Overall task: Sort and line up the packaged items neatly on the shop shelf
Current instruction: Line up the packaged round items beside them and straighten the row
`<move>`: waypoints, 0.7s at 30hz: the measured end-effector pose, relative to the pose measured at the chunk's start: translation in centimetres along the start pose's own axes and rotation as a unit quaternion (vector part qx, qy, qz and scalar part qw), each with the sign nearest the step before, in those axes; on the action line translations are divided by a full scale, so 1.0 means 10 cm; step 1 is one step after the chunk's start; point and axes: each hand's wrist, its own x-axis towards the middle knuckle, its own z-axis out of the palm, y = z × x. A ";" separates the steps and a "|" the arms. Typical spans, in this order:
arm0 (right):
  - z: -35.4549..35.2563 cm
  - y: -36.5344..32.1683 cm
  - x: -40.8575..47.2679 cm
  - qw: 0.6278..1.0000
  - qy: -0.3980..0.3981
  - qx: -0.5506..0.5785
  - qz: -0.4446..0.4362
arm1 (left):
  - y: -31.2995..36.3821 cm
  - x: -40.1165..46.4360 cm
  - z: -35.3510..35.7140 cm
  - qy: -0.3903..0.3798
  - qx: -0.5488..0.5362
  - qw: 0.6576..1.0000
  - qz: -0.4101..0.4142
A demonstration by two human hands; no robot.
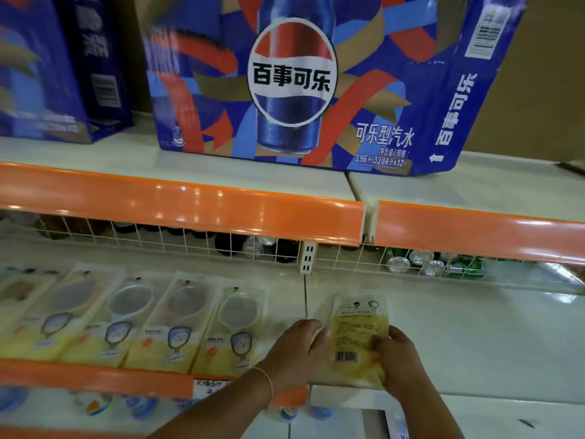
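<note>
A yellow packet point(359, 335) lies back side up, barcode showing, on the middle shelf point(474, 337). My left hand point(294, 353) touches its left edge with fingers spread over the shelf. My right hand point(400, 359) grips its right edge with curled fingers. To the left, several similar yellow packets point(164, 321) with clear round windows lie face up in a row along the shelf front.
A large blue cola carton point(294, 80) stands on the upper shelf, another blue carton point(47, 64) to its left. Behind a white wire fence point(190, 239) sit cans point(433, 264) and bottles. Orange strips point(190, 207) edge the shelves. More goods show on the shelf below.
</note>
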 end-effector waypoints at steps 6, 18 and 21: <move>0.49 0.05 -0.22 0.996 -0.062 0.063 -0.015 | -0.13 -0.14 -0.36 0.020 -0.164 0.981 -0.103; 1.58 0.17 -0.76 0.985 -0.084 -0.124 -0.088 | -0.77 -0.53 -1.21 0.140 -0.428 0.853 -0.263; 1.86 0.19 -0.86 0.958 -0.075 -0.224 -0.163 | -0.92 -0.69 -1.37 0.150 -0.420 0.861 -0.244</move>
